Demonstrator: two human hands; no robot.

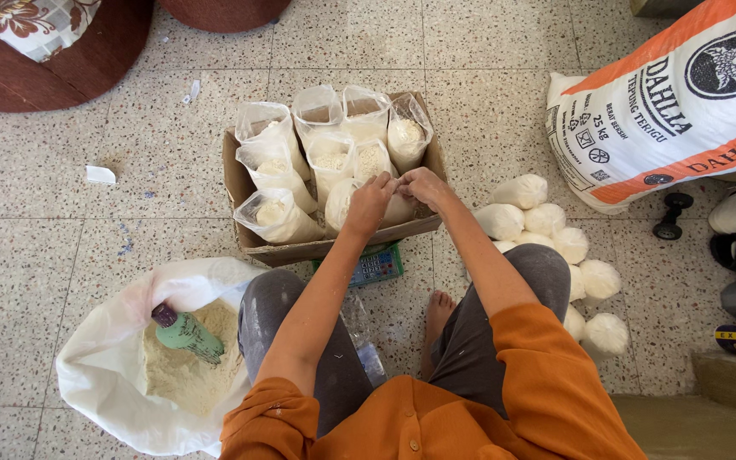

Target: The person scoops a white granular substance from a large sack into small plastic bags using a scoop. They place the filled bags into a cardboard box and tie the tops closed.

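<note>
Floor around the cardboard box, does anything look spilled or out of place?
No powder spill shows. Small white scraps lie loose on the floor left of the cardboard box, and a green scoop sits half-buried in the open sack.

The person sat on the floor (44, 255), both hands meeting over a clear bag of flour (344, 201) in the cardboard box (240, 183); left hand (370, 201) and right hand (423, 185) pinched its top. Tied white bags (547, 226) lay heaped to the right, an open sack (112, 341) with a green scoop (189, 334) to the left.
</note>
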